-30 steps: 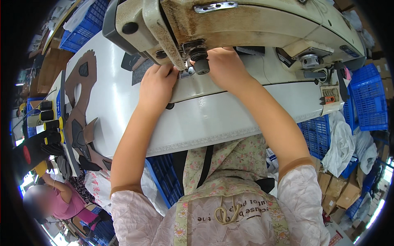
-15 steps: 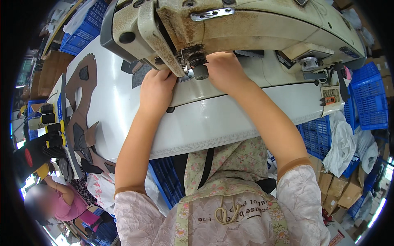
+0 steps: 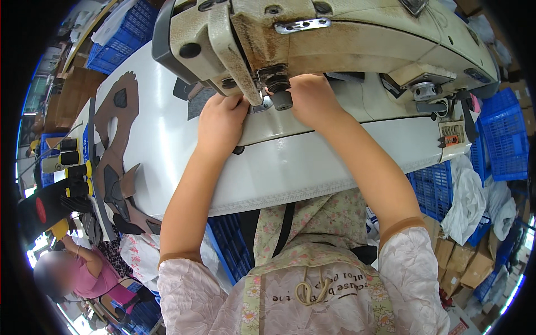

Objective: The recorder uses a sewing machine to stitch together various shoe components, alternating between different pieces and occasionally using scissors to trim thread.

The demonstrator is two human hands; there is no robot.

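Both hands are at the needle area of a worn beige sewing machine [image 3: 357,42]. My left hand [image 3: 222,120] is closed at the left of the presser foot [image 3: 266,104], its fingers curled over the edge of a grey fabric piece [image 3: 200,104] that sticks out to its left. To the right of the needle, my right hand [image 3: 314,99] is also closed, its fingertips hidden behind a dark round knob [image 3: 283,100]. A dark grey flat piece [image 3: 347,76] shows beyond that hand; whether it belongs to the same fabric cannot be told.
Brown cut-out pieces [image 3: 118,111] lie along the left of the white table [image 3: 279,173]. Thread spools [image 3: 70,158] stand farther left. Blue crates [image 3: 504,131] and white plastic bags [image 3: 464,195] are at the right. A person in pink [image 3: 92,273] sits at lower left.
The whole view has shifted slightly, so machine and table appear a little farther right. Both hands keep nearly the same place and grip beside the needle.
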